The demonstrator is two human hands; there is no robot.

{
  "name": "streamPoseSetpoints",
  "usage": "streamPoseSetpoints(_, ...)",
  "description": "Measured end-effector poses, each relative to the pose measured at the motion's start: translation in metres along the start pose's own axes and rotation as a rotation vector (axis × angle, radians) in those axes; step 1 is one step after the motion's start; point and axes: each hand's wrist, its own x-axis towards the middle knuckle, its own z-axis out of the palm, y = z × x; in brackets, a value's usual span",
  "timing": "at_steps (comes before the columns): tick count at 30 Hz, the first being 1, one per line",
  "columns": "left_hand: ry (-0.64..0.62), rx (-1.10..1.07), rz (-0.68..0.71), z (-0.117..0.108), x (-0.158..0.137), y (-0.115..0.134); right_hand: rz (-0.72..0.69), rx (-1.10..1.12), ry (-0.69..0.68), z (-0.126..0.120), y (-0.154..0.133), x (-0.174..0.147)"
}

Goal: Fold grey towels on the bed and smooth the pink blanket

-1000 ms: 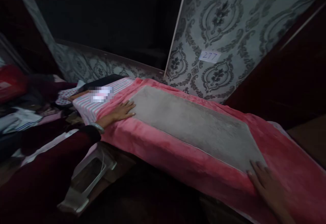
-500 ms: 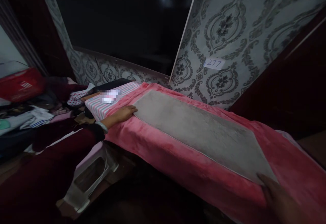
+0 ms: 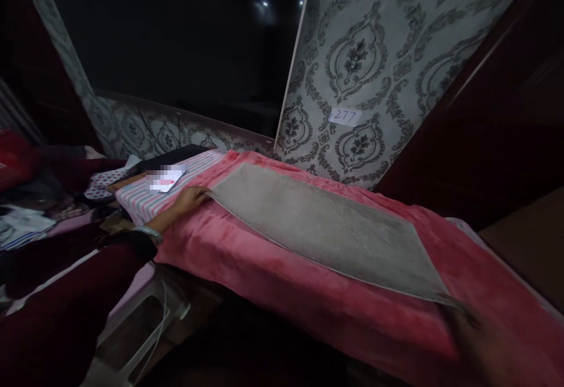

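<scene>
A long grey rectangular cloth mat (image 3: 317, 222) with a thin pale edge lies over a pink plush blanket (image 3: 247, 246). Its near-left corner is pinched by my left hand (image 3: 192, 198), fingers closed. My right hand (image 3: 476, 328), dim and slightly blurred, grips the near-right corner. Between the two hands the near edge sags in a shallow curve, and both front corners look a little lifted. The far edge rests on the blanket.
A striped cloth (image 3: 150, 199) with a pixelated phone-like object (image 3: 170, 180) is left of the blanket. Clothes (image 3: 26, 225) pile up at far left, above a white plastic stool (image 3: 132, 328). A large dark screen (image 3: 176, 40) hangs on the patterned wall (image 3: 356, 58).
Both hands have closed on the mat's near corners and raised them slightly, so the near edge now bows. The view has shifted to the right.
</scene>
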Motion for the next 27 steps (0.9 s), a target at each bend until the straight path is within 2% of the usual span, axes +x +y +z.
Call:
streamPoseSetpoints(3, 0.003, -0.105, -0.033, 0.000, 0.000, 0.001, 0.200, 0.201, -0.028, -0.003, -0.004, 0.000)
streamPoseSetpoints(4, -0.004, -0.124, -0.041, 0.001, -0.001, 0.001, 0.216, 0.256, -0.038, -0.004, -0.006, -0.001)
streamPoseSetpoints(7, -0.038, -0.128, -0.043, 0.000, -0.001, 0.004, 0.183, 0.376, -0.072, -0.004, -0.008, -0.002)
streamPoseSetpoints(11, -0.045, -0.117, -0.068, -0.004, -0.001, 0.009, 0.205, 0.375, -0.097, 0.000, -0.008, -0.003)
streamPoseSetpoints(15, -0.030, -0.219, -0.123, -0.010, 0.001, 0.017, 0.202, 0.413, -0.051, 0.005, -0.004, -0.004)
streamPoseSetpoints(22, 0.039, -0.550, -0.341, -0.013, 0.003, 0.027, 0.183, 0.482, 0.029, 0.004, 0.001, 0.001)
streamPoseSetpoints(25, 0.060, -0.824, -0.506, -0.012, -0.002, 0.032, 0.302, 0.430, -0.029, -0.005, -0.001, 0.000)
streamPoseSetpoints(27, 0.074, -1.032, -0.607, -0.013, -0.005, 0.037, 0.321, 0.412, -0.050, -0.009, -0.003, -0.003)
